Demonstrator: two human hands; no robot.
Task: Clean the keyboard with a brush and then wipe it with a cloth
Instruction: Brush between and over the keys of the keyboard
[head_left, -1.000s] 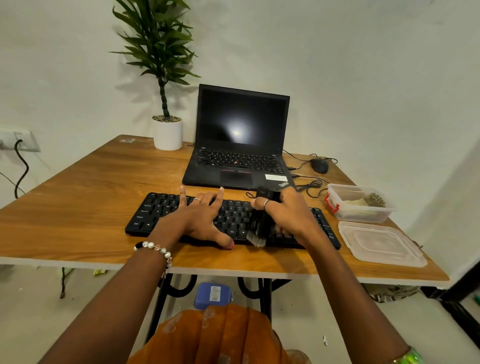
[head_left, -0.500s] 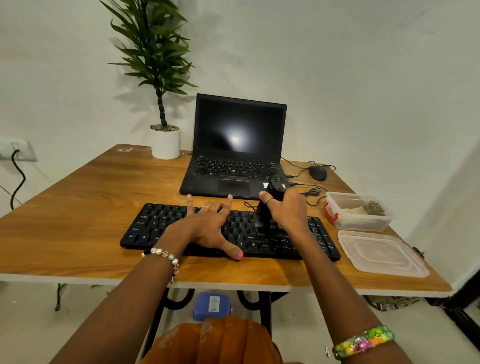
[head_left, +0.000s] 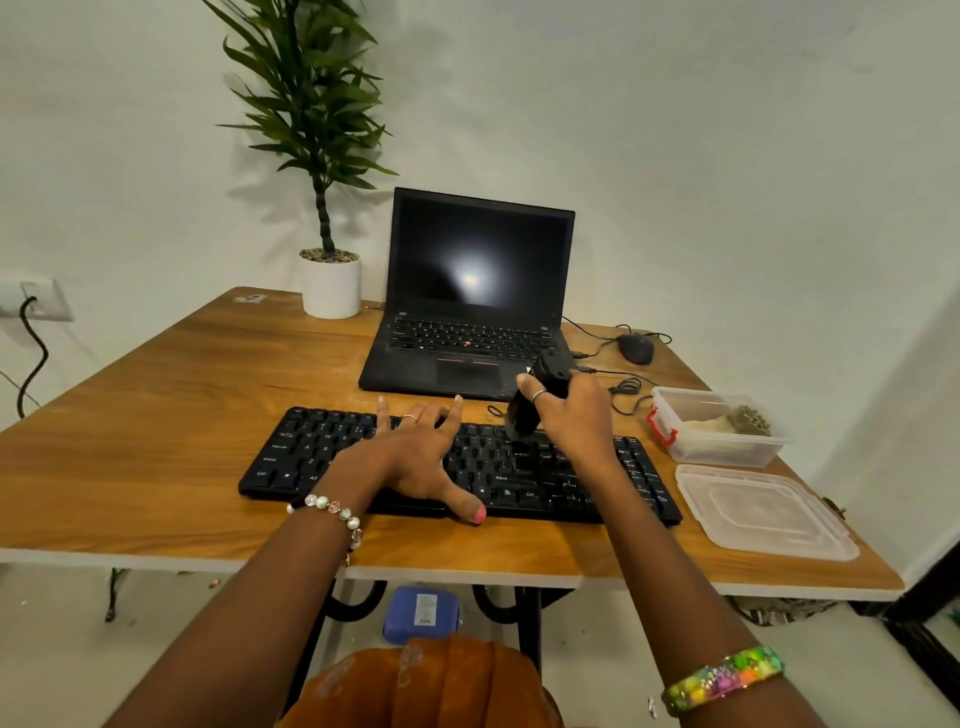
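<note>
A black keyboard (head_left: 311, 452) lies along the near edge of the wooden table (head_left: 156, 395). My left hand (head_left: 415, 457) rests flat on its middle with fingers spread, thumb at the front edge. My right hand (head_left: 576, 410) grips a black brush (head_left: 530, 405), held upright and tilted, over the back rows at the keyboard's right half. The bristle end points down at the keys; whether it touches them I cannot tell. A pale cloth (head_left: 711, 425) lies inside the clear box at the right.
An open black laptop (head_left: 467, 312) stands behind the keyboard. A potted plant (head_left: 331, 283) is at the back left. A mouse (head_left: 636, 347) and cables lie at the back right. A clear plastic box (head_left: 727, 447) and its lid (head_left: 763, 512) sit on the right side.
My right hand has carried the brush from the keyboard's front edge back to its far rows and raised it. My left hand has stayed on the keys.
</note>
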